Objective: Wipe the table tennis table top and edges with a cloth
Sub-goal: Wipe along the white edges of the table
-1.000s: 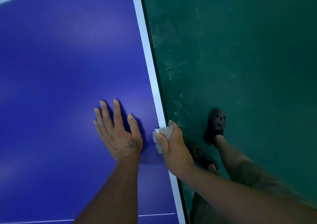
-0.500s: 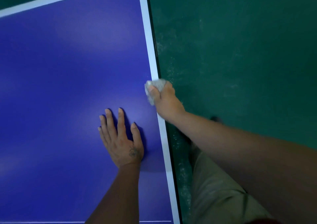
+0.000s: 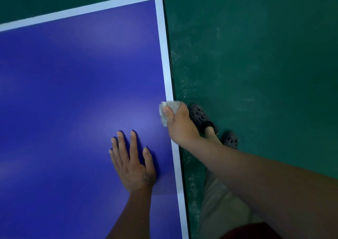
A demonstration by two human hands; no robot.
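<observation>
Dark green flooring [image 3: 256, 55] surrounds the blue table tennis table top [image 3: 73, 92] with its white border line. On the blue, the left hand [image 3: 132, 167] lies flat, fingers spread. At the white side edge [image 3: 165, 55], the right hand [image 3: 178, 124] grips a crumpled grey cloth [image 3: 167, 110]. Black perforated clogs [image 3: 200, 115] stand beside it.

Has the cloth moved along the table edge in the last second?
Yes. The cloth slid along the white side line toward the far corner, from level with the flat left hand to past its fingers.
</observation>
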